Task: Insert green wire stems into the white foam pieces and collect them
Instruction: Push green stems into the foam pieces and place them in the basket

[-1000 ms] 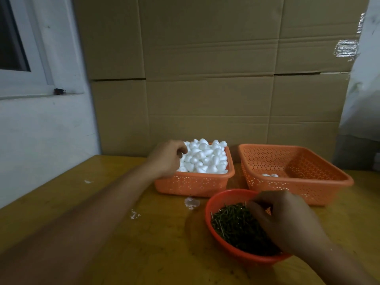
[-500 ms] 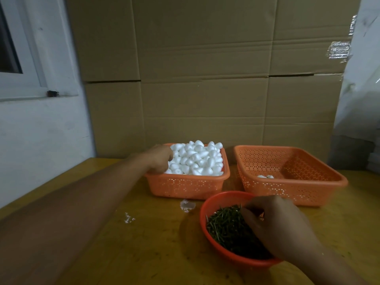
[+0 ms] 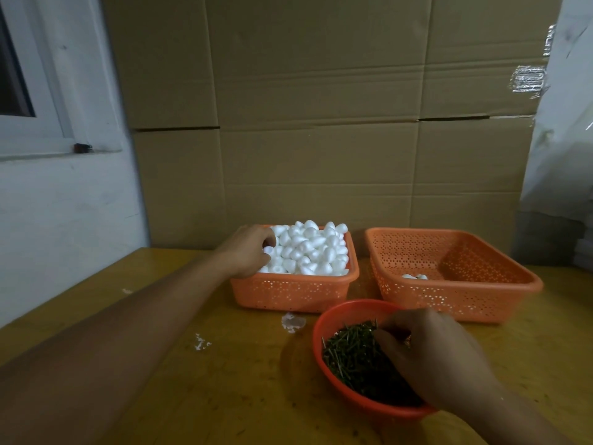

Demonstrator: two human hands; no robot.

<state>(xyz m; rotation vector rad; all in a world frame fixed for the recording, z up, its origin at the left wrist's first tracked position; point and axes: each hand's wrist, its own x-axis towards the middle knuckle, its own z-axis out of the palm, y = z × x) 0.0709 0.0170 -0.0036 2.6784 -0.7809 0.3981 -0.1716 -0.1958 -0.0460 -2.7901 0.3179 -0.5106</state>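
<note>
An orange basket (image 3: 288,292) holds a heap of white foam pieces (image 3: 313,248). My left hand (image 3: 247,252) reaches into its left side, fingers curled around one foam piece. A red bowl (image 3: 330,319) in front holds a pile of green wire stems (image 3: 353,354). My right hand (image 3: 433,354) rests in the bowl with fingertips pinched down among the stems; what it holds is hidden. A second orange basket (image 3: 455,297) on the right holds a couple of white pieces (image 3: 414,276).
All sits on a yellow wooden table (image 3: 224,380) with white foam crumbs (image 3: 293,321) near the bowl. Cardboard sheets (image 3: 321,123) stand right behind the baskets. A white wall with a window frame (image 3: 48,139) is at the left.
My left hand has slid a little back toward the basket's left rim and closed on a foam piece. My right hand stays in the stem bowl, fingers shifting slightly.
</note>
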